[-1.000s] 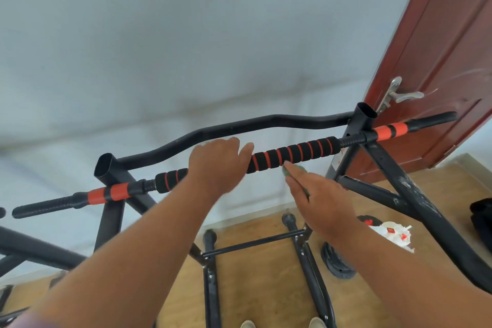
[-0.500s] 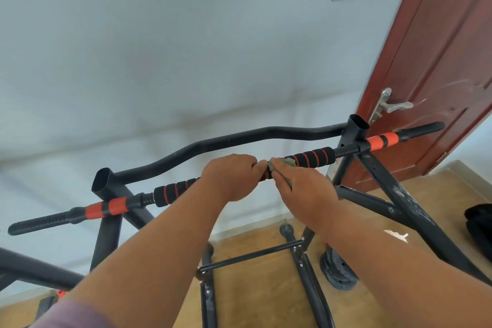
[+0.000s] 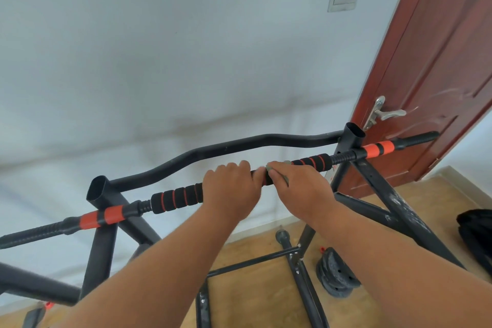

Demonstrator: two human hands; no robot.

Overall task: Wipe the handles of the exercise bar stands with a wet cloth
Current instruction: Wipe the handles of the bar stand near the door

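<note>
Left hand (image 3: 232,189) gripped foam handle (image 3: 175,198) of exercise bar, fingers curled over top. Right hand (image 3: 298,189) just beside it, touching, fingers pressed grey-green cloth (image 3: 269,168) against same handle; only small edge of cloth visible between knuckles. Handle black with orange rings, spanned two black stand uprights (image 3: 102,221). Curved black bar (image 3: 213,153) ran behind. Red-brown door (image 3: 436,61) at right, weight plates (image 3: 335,274) on wooden floor (image 3: 255,295) below.
</note>
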